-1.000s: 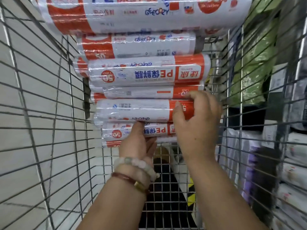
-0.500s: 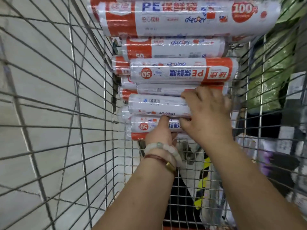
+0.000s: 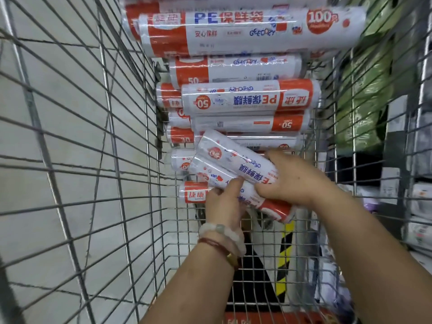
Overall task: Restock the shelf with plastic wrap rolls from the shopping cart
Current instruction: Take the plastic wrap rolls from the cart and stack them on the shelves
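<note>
Both my hands reach into the wire shopping cart [image 3: 131, 141]. A stack of white-and-orange plastic wrap rolls [image 3: 250, 101] fills its far end. My right hand [image 3: 289, 181] grips a roll [image 3: 233, 160] lifted off the stack and tilted, its left end raised. Just under it lies a second tilted roll [image 3: 271, 206], which my left hand [image 3: 224, 202] holds from below, thumb on top. Another roll with an orange label [image 3: 194, 195] lies flat behind my left hand.
A large 100-count roll [image 3: 252, 31] lies on top of the stack. The cart's wire walls close in on the left and right. Beyond the right wall stand shelves with green packs [image 3: 364, 94] and white packages [image 3: 418, 206]. Grey floor shows through the left wall.
Two rolls have come off the bottom of the stack and now tilt in my hands. My view has moved closer to the cart.
</note>
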